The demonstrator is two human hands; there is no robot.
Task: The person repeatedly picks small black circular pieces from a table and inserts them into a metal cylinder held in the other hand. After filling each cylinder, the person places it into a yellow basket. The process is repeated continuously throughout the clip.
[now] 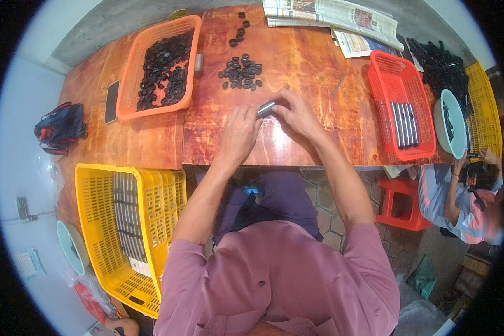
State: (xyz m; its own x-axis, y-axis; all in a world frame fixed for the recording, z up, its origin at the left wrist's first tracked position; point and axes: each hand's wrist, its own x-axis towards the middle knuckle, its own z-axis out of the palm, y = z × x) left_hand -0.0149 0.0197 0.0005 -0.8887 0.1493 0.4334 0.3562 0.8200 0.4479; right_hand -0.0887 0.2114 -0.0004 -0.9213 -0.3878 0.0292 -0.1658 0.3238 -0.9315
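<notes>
A short silver metal tube (266, 109) is held above the near part of the wooden table, between my two hands. My left hand (239, 133) is closed around its lower left end. My right hand (298, 115) has thumb and bent fingers closed at the tube's upper right end; whether a small part sits under those fingers is hidden. Just beyond my hands lies a loose pile of small black caps (242, 73), with several more black caps (237, 38) in a line toward the far edge.
An orange basket (127, 84) of black caps stands left, beside a dark flat phone-like slab (112, 102). At right, a red basket (376, 84) holds several tubes (404, 126). Yellow crates (87, 224) with tubes sit lower left. A co-worker (459, 196) works by a pale green bowl (458, 134).
</notes>
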